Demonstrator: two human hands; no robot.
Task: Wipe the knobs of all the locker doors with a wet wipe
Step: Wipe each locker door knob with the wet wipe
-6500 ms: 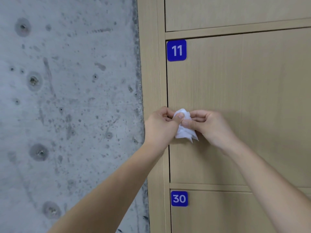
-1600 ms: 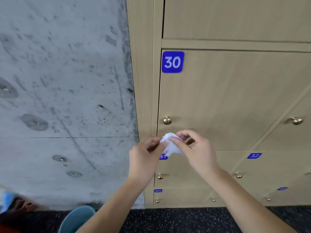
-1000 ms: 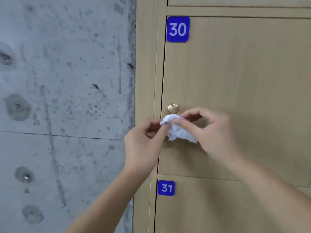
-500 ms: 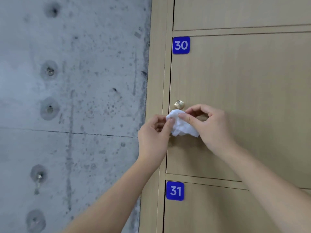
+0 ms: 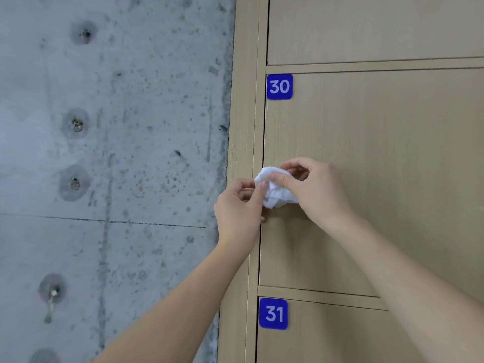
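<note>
A crumpled white wet wipe (image 5: 275, 191) is held against the left side of the light wooden locker door 30 (image 5: 379, 166), where the brass knob sat a moment ago. The knob itself is hidden behind the wipe and fingers. My left hand (image 5: 239, 208) pinches the wipe's left edge between thumb and fingertips. My right hand (image 5: 314, 188) pinches the wipe from the right, thumb on top and fingers curled behind it.
A blue number plate 30 (image 5: 279, 86) marks the door's top left corner. Below it, locker door 31 carries its own plate (image 5: 273, 313). A rough grey concrete wall (image 5: 117, 166) with plugged holes fills the left half, flush with the locker frame (image 5: 243, 127).
Both hands moved the wipe up onto the knob of door 30, which now is covered. Before that the view dropped from door 11 to door 30.
</note>
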